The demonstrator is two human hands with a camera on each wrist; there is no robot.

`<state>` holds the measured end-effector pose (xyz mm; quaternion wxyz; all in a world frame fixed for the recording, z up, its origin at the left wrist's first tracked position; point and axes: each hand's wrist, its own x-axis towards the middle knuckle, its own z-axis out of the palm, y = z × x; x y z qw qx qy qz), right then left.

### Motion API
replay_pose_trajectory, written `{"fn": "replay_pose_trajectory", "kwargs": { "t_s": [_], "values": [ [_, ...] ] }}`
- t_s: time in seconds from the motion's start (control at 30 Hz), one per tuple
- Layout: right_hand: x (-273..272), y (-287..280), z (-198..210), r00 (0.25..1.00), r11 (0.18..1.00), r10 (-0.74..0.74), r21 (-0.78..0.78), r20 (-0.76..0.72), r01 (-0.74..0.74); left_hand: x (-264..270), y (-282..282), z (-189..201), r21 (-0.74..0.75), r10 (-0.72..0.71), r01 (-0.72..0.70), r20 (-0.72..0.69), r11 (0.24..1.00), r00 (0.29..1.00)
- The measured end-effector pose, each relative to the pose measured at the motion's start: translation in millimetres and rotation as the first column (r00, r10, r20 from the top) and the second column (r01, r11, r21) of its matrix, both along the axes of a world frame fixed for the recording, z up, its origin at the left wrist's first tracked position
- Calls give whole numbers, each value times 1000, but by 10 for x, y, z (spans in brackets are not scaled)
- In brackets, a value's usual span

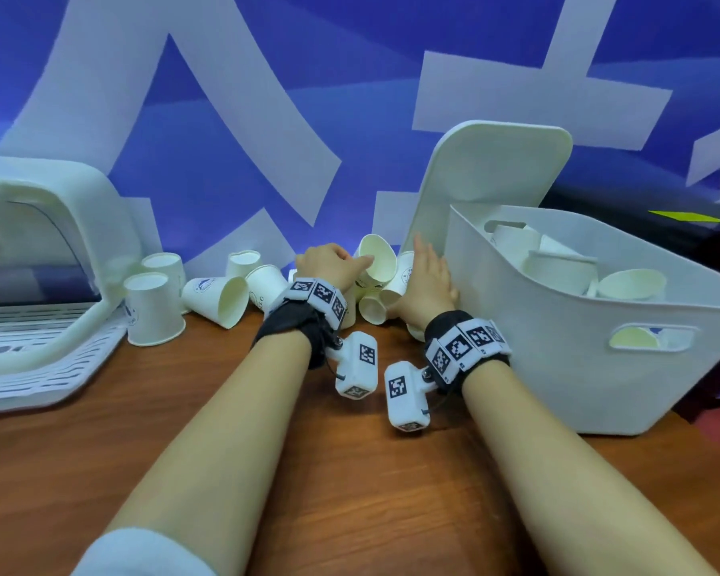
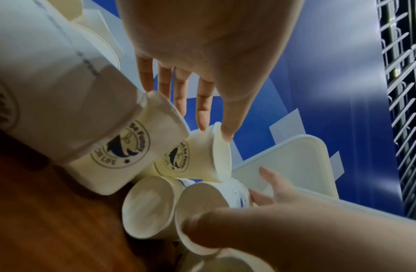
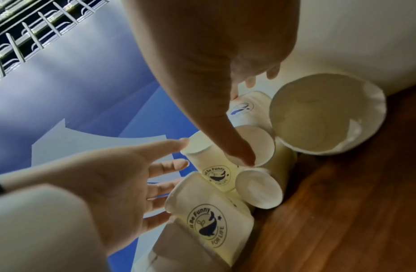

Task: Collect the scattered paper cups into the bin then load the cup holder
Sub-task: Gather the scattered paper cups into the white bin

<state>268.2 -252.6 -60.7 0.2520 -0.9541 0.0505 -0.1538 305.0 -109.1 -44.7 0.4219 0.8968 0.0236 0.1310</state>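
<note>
Both hands are in at the heap of white paper cups [image 1: 377,280] lying against the white plastic bin [image 1: 557,326] on the brown wooden surface [image 1: 350,492]: the left hand [image 1: 329,264] and right hand [image 1: 426,280] flank it, fingers [image 2: 203,103] spread and straight, cupping rather than pinching. Several cups already lie in the bin, but more stand scattered leftwards beside the white cup holder [image 1: 38,264]. By my reckoning collecting is barely half done, loading not started.
</note>
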Motion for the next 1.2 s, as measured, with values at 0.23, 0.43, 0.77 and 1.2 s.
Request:
{"fn": "replay_pose_trajectory", "kwargs": {
  "t_s": [0.23, 0.43, 0.77, 1.2],
  "values": [
    [-36, -2, 23, 992, 999, -35, 0, 122, 35, -33, 34, -12, 56, 75, -76, 15, 996, 997],
    [-243, 36, 174, 980, 999, -15, -36, 200, 23, -230, 191, 129, -101, 110, -105, 47, 989, 993],
    [-713, 43, 713, 891, 996, 59, -88, 450, -21, -655, 219, 636, -350, 121, -37, 221, 936, 968],
    [-1018, -1248, 1444, 825, 956, -269, 35, 497, 290, -755, -835, 1016, -448, 67, 57, 256, 892, 964]
  ]
}}
